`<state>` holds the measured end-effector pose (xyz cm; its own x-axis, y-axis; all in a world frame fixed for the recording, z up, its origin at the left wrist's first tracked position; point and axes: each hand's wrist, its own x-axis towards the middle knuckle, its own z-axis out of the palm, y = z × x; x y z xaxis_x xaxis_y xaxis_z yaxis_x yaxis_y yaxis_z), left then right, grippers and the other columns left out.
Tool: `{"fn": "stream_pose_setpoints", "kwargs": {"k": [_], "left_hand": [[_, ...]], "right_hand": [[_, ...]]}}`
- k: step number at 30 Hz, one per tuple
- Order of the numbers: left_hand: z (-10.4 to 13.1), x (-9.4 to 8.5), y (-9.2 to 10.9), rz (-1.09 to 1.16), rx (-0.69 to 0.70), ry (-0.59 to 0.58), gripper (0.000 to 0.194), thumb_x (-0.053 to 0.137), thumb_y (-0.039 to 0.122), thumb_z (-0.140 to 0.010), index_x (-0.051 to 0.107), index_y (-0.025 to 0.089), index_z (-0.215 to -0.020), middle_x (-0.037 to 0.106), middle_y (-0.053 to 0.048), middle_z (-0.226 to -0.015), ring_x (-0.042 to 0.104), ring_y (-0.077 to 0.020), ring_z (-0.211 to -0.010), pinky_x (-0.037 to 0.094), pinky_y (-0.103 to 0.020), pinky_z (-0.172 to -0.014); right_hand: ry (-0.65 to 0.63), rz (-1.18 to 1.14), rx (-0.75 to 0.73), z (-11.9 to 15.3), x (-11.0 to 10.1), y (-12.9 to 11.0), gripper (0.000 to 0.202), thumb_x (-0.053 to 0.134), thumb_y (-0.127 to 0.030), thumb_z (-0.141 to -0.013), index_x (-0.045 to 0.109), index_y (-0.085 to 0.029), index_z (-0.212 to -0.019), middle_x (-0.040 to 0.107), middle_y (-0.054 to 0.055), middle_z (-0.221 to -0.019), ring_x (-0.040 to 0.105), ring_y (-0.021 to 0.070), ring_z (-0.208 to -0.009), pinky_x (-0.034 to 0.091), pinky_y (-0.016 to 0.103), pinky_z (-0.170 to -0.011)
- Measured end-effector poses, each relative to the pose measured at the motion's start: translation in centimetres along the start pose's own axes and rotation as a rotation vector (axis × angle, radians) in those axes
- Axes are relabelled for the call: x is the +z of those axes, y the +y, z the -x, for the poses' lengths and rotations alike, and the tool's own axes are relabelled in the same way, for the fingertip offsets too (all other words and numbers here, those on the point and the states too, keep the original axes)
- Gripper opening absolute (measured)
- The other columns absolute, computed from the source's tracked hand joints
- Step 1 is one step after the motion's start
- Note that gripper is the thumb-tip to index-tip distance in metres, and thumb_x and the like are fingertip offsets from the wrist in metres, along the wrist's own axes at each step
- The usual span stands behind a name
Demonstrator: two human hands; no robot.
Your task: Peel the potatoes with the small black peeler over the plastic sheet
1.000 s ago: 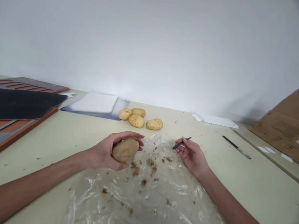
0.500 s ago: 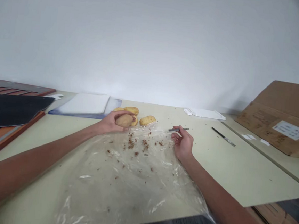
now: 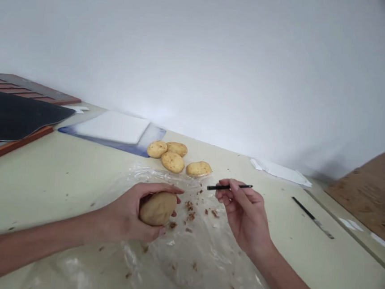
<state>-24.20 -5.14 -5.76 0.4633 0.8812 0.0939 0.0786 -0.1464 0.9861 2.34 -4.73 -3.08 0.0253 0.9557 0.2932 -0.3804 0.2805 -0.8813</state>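
Observation:
My left hand [image 3: 129, 213] is wrapped round a brownish potato [image 3: 158, 209], above a clear plastic sheet [image 3: 208, 272]. To the right of it, my right hand [image 3: 244, 209] pinches a slim black tool [image 3: 224, 187] between thumb and fingers. The tool's flat end points left toward the potato, apart from it; its exact kind cannot be made out. Brown scraps [image 3: 190, 211] lie scattered on the plastic between the hands. Behind them several yellow potatoes [image 3: 172, 162] sit on the table, one of them [image 3: 199, 169] a little to the right of the others.
A white pad [image 3: 113, 126] on a blue-edged sheet lies at the back left. A black mat [image 3: 19, 117] rests on an orange-brown panel [image 3: 14, 140] at far left. A thin dark strip [image 3: 312, 217] lies at right, near folded white paper [image 3: 281, 171] and a cardboard box [image 3: 371, 185].
My left hand has brought the potato nearer to me, away from the yellow potatoes. My right hand still holds the black tool, now more level with the potato. The view has tilted and shifted.

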Motion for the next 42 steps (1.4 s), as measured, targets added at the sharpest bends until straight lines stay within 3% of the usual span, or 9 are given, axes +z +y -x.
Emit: {"fn": "stream_pose_setpoints", "kwargs": {"k": [5,11,15,20,23,28,37,40,42], "left_hand": [[0.2,-0.2,-0.3,-0.167,-0.041,0.122,0.07,0.089,0.026,-0.062,0.067,0.032,-0.128,0.072,-0.002,-0.127,0.069,-0.03,-0.115,0.064,-0.032,-0.085],[0.9,0.2,0.0,-0.434,0.065,0.237,0.077,0.093,0.036,-0.063,0.063,0.038,-0.133,0.072,0.001,-0.129,0.07,-0.0287,-0.114,0.062,-0.036,-0.097],[1.0,0.4,0.7,-0.469,0.095,0.295,0.066,0.093,0.041,-0.063,0.067,0.036,-0.124,0.074,0.0,-0.12,0.072,-0.0275,-0.106,0.064,-0.033,-0.086],[0.8,0.3,1.7,-0.072,0.02,0.268,0.067,0.093,0.037,-0.067,0.065,0.033,-0.127,0.071,-0.003,-0.129,0.071,-0.0285,-0.113,0.066,-0.028,-0.081],[0.6,0.1,2.1,0.265,-0.108,0.224,0.059,0.091,0.034,-0.07,0.067,0.031,-0.123,0.068,-0.006,-0.133,0.073,-0.0255,-0.102,0.067,-0.026,-0.069],[0.4,-0.3,2.2,0.61,-0.311,0.27,0.034,0.082,0.045,-0.081,0.072,0.029,-0.11,0.072,-0.003,-0.105,0.069,-0.0143,-0.076,0.049,-0.012,-0.041],[-0.3,-0.8,2.2,0.761,-0.291,0.312,0.035,0.062,0.048,-0.095,0.077,0.02,-0.11,0.078,-0.004,-0.104,0.074,-0.0118,-0.079,0.065,-0.016,-0.07],[0.0,-0.9,2.1,0.832,-0.279,0.252,0.04,0.062,0.052,-0.095,0.076,0.021,-0.116,0.077,-0.003,-0.119,0.075,-0.0128,-0.099,0.065,-0.015,-0.089],[0.2,-1.0,2.0,0.848,-0.212,0.171,0.036,0.07,0.042,-0.092,0.074,0.02,-0.121,0.075,-0.003,-0.128,0.07,-0.0154,-0.122,0.06,-0.016,-0.104]], "right_hand": [[-0.078,-0.043,0.155,1.8,-0.1,3.1,0.012,0.088,-0.03,-0.081,0.085,-0.022,-0.073,0.081,0.009,-0.09,0.075,0.0169,-0.064,0.063,0.023,-0.059],[-0.083,-0.003,0.259,2.7,-1.3,2.1,0.013,0.086,-0.035,-0.083,0.087,-0.022,-0.084,0.081,0.012,-0.091,0.076,0.0193,-0.066,0.065,0.022,-0.061],[-0.028,-0.007,0.274,2.6,-1.6,1.7,0.012,0.088,-0.035,-0.08,0.086,-0.025,-0.074,0.08,0.01,-0.088,0.075,0.0183,-0.06,0.065,0.021,-0.057],[0.037,0.003,0.244,2.1,-1.5,1.9,0.016,0.092,-0.036,-0.074,0.084,-0.025,-0.065,0.08,0.01,-0.083,0.072,0.0171,-0.055,0.064,0.02,-0.052],[0.059,0.001,0.236,1.9,-2.0,2.1,0.021,0.091,-0.036,-0.075,0.081,-0.024,-0.061,0.08,0.011,-0.083,0.071,0.0168,-0.057,0.064,0.02,-0.052],[0.019,-0.009,0.234,1.9,-2.5,2.5,0.022,0.087,-0.036,-0.08,0.082,-0.025,-0.063,0.08,0.011,-0.081,0.07,0.0172,-0.055,0.063,0.021,-0.051],[-0.015,-0.032,0.223,2.6,-3.0,3.6,0.021,0.086,-0.031,-0.082,0.081,-0.027,-0.062,0.081,0.009,-0.081,0.07,0.018,-0.052,0.063,0.024,-0.047],[0.017,-0.054,0.246,2.7,-3.7,4.2,0.012,0.085,-0.029,-0.083,0.084,-0.03,-0.071,0.081,0.008,-0.087,0.072,0.02,-0.057,0.064,0.027,-0.049],[0.024,-0.06,0.266,2.7,-4.1,4.4,0.013,0.086,-0.03,-0.083,0.084,-0.03,-0.07,0.081,0.009,-0.088,0.073,0.0208,-0.058,0.064,0.028,-0.048]]}}
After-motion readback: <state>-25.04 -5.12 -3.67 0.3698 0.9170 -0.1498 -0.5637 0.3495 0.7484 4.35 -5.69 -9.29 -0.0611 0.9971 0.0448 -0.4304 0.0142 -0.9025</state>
